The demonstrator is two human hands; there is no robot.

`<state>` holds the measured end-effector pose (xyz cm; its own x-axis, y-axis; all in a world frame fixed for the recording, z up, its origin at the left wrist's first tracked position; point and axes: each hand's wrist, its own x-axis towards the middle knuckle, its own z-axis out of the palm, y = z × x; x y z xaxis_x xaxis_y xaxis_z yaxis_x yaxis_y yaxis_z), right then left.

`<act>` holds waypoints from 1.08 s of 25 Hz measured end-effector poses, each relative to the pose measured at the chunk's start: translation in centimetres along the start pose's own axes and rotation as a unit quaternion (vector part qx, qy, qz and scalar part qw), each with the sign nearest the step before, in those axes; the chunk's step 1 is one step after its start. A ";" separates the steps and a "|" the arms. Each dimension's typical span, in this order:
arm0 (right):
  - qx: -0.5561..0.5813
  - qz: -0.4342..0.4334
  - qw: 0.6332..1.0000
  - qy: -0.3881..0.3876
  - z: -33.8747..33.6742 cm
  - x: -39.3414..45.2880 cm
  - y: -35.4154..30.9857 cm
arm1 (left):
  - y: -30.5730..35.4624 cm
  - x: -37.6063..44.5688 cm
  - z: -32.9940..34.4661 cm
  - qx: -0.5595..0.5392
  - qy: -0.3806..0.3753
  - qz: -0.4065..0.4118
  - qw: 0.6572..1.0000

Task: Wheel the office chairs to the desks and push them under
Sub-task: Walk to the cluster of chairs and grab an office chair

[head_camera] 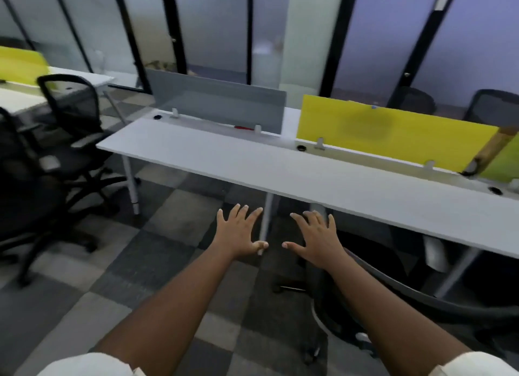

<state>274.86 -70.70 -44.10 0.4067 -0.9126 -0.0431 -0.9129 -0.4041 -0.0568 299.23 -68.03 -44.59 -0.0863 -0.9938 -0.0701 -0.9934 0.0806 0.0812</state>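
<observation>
Both hands spread flat and empty, fingers splayed, palms down, held in the air over the floor: left hand [241, 232], right hand [316, 236], grasping nothing.

Long white desk [224, 159] running from left-centre to the right edge, just beyond the fingertips; grey divider [216, 103] and yellow divider [387, 131] standing upright along its far side.

Checked carpet floor [157, 252] beneath both forearms.

Office chair at left [75, 128], black mesh back, armrests, star base on castors; well apart from the left hand, standing clear of the long desk and facing a second desk at far left (not yet pushed under, by the look of it). Another dark chair [16, 196] at the left edge, nearer the camera, blurred.

Tucked chair at right [398, 288], curved dark back rim showing below the desk edge, just beside and below the right hand; seat apparently already under the desk.

Handling, as judged: chairs fairly heavy but free-rolling on castors; carpet likely to add drag; mesh back yielding, frame stiff. Best hold probably the top rim of the backrest, two hands apart, pushing low and straight; armrests possibly fouling the desk edge.
</observation>
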 end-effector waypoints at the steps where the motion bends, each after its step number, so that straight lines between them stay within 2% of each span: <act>1: -0.003 -0.019 1.000 -0.002 -0.2 2.3 -3.4 | -3.9 -1.0 -1.0 0.000 0.002 -0.037 0.999; 4: 0.004 -0.087 0.996 -0.002 -0.4 8.9 -14.3 | -17.0 -4.7 -3.2 -0.004 0.005 -0.146 0.989; 9: 0.011 -0.166 0.986 0.004 -0.6 17.0 -30.7 | -35.1 -12.0 -5.0 0.014 -0.017 -0.273 0.962; 16: 0.007 -0.244 0.970 0.003 0.7 25.8 -45.0 | -50.2 -15.7 -4.5 0.006 -0.002 -0.389 0.921; 22: -0.001 -0.299 0.954 0.004 3.8 38.9 -54.5 | -62.0 -11.5 -2.2 -0.009 -0.009 -0.475 0.880; 27: -0.013 -0.387 0.922 0.021 1.3 49.3 -65.6 | -71.3 -9.3 -4.9 -0.012 0.017 -0.551 0.834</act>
<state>354.88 -89.11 -43.78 0.9350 -0.3525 0.0384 -0.3515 -0.9357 -0.0306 371.26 -64.88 -44.81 0.8806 -0.4659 -0.0866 -0.4671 -0.8842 0.0064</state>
